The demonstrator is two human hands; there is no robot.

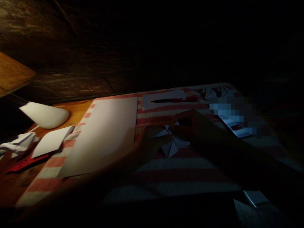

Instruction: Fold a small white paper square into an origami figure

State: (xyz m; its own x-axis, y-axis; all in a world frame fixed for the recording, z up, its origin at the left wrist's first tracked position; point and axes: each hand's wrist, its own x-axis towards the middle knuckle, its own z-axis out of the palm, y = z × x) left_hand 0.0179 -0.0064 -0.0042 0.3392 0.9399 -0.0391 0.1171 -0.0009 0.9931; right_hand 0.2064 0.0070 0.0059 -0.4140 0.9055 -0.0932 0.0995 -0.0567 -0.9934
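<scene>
A small piece of folded white paper [170, 149] with pointed flaps is held between my two hands, just over the striped towel [166, 174]. My left hand [150, 139] closes on its left side, its fingers dim in shadow. From the right, my right hand [187, 124] pinches the upper part with thumb and fingers bent together. Deep shadow hides much of both hands. Beyond them, a knife [172, 100] with a dark blade and red handle lies across a smaller white sheet [152, 97].
A large white sheet [106, 133] covers the towel's left part. Further left are a white lamp base [47, 115], crumpled paper [20, 142] and a red object [28, 163] under a paper piece. Folded papers [216, 91] and a lit phone-like device [234, 125] lie at right.
</scene>
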